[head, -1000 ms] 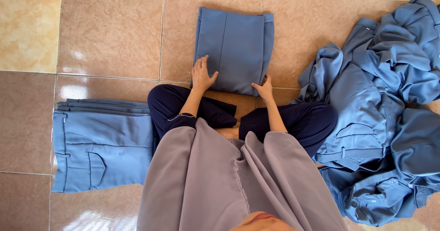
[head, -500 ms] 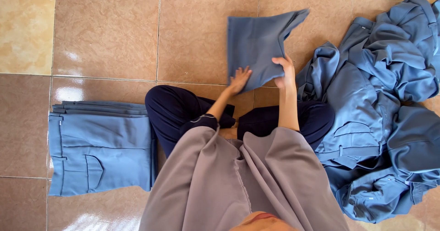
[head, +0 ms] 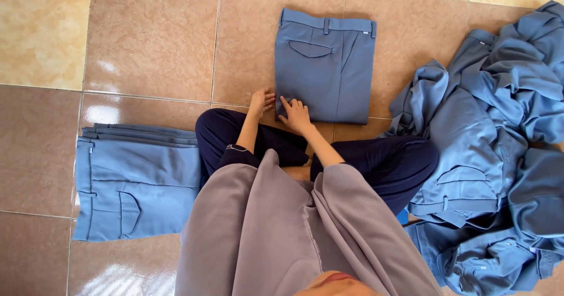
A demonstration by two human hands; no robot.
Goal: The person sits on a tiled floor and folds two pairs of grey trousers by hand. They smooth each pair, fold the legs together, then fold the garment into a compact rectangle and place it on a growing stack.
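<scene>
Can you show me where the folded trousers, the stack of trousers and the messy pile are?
folded trousers [head: 326, 67]: head view, on the cloth below the back pocket.
stack of trousers [head: 138, 181]: head view, on the top pair.
messy pile [head: 499, 155]: head view, on the crumpled middle.

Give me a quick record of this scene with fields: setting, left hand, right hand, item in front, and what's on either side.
Setting: person sitting cross-legged on a tiled floor
Left hand: flat beside the lower left corner of the folded trousers, touching its edge
Right hand: resting flat on the lower left part of the folded trousers
Item in front: blue trousers folded into a rectangle, back pocket facing up
Left side: stack of folded trousers
Right side: heap of unfolded blue garments
</scene>
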